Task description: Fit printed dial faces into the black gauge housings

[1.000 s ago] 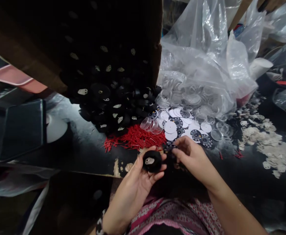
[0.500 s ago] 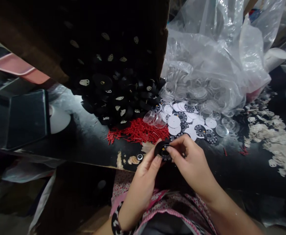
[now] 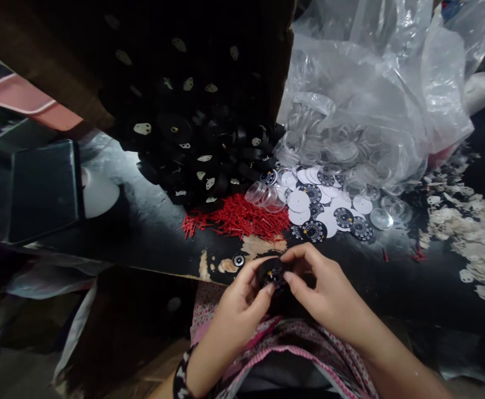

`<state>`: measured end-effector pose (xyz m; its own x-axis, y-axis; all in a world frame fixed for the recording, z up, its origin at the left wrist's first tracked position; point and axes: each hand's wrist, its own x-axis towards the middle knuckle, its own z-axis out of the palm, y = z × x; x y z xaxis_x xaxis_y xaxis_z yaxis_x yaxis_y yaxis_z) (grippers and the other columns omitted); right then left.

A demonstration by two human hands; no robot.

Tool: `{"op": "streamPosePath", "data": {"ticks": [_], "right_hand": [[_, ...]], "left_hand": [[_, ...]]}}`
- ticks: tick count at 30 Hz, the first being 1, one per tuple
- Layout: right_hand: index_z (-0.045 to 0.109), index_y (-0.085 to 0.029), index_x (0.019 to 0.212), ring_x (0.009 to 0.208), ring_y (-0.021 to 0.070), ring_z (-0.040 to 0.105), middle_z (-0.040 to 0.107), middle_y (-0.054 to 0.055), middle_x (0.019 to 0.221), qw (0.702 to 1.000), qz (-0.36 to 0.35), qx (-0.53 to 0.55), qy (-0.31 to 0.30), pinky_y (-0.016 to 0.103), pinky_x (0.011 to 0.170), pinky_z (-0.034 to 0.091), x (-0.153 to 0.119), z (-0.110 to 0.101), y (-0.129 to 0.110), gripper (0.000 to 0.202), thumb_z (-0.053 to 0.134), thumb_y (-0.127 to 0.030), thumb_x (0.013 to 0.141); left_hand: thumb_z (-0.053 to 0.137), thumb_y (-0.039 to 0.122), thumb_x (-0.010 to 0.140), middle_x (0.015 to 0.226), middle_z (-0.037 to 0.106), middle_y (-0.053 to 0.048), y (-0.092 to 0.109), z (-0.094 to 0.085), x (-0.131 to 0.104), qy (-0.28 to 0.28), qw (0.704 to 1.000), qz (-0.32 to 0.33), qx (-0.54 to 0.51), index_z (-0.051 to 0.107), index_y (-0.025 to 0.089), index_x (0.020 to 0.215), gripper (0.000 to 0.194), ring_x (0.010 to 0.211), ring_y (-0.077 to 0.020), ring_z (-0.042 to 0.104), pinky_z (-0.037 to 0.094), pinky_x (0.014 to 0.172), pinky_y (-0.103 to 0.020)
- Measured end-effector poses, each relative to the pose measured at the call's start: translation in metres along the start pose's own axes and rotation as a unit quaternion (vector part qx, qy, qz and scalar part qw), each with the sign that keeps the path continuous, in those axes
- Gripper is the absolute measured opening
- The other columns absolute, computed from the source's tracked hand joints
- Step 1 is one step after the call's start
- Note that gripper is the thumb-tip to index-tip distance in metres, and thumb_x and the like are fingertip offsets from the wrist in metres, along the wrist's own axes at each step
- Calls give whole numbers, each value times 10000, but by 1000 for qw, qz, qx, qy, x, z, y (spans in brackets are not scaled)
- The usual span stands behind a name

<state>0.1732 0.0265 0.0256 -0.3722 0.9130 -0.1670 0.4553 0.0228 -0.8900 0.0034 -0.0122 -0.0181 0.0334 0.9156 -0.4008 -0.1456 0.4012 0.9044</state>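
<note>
From where I stand nothing can be read: the printed dial discs (image 3: 314,230) scattered on the black table (image 3: 142,233) and the dial in the black round casing (image 3: 273,273) carry ring markings too small and blurred to make out.

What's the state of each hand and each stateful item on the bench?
left hand: gripping the black round part, thumb on its face
right hand: gripping the same part from the right
black round part: held, dial face up
cardboard box: tipped, black parts spilling out
plastic bag: open, clear lenses inside
red pins: loose heap
</note>
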Motion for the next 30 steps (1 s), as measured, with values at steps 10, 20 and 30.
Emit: {"op": "streamPosePath", "data": {"ticks": [10,20,30], "right_hand": [[618,-149,872,820,279,586,659,116,854,873,-82,-482,12,391,728,345,51,3,-2,165,476,-194,944],[565,-192,836,850,193,575,633,30,874,974,-134,-168,73,327,787,378,26,0,0,69,576,-131,868],[576,-193,796,748,172,539,582,3,767,985,-74,-139,65,295,692,374,11,-4,-7,97,581,-165,889]], "left_hand": [[694,237,823,1030,746,-71,10,-10,2,72,965,-50,-246,601,197,1032,233,1019,-248,700,566,897,-388],[498,180,940,1075,752,-103,22,10,12,11,896,-115,-429,681,140,939,187,1014,-202,706,561,921,-320],[607,270,900,1162,717,-42,10,13,0,41,960,48,-272,609,269,1178,278,1134,-222,646,482,1033,-402]]}}
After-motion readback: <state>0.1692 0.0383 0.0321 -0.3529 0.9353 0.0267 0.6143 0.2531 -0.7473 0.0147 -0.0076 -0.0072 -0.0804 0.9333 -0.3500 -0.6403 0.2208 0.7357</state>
